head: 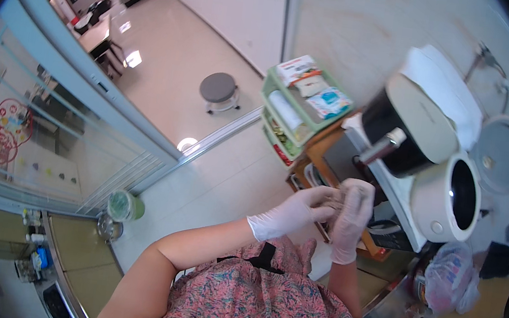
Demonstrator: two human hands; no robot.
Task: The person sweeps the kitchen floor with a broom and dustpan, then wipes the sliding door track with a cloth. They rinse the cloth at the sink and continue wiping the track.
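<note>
My left hand [293, 211], in a thin white disposable glove, reaches in from the left with its fingers bent against the other hand. My right hand [353, 214], gloved the same way, is raised beside it with curled fingers. The two hands meet in front of a wooden cart. Something greyish shows between the fingers, but whether it is an object or bunched glove cannot be told. Just beyond the hands stand a black air fryer [403, 129] with a protruding handle and a white rice cooker [439, 205] with its lid raised.
A green plastic storage rack [307, 134] with packets stands beyond the hands. A round grey stool [218, 89] is on the floor past the sliding door track. A green bin [127, 207] stands left. A plastic bag [449, 278] lies on the right counter.
</note>
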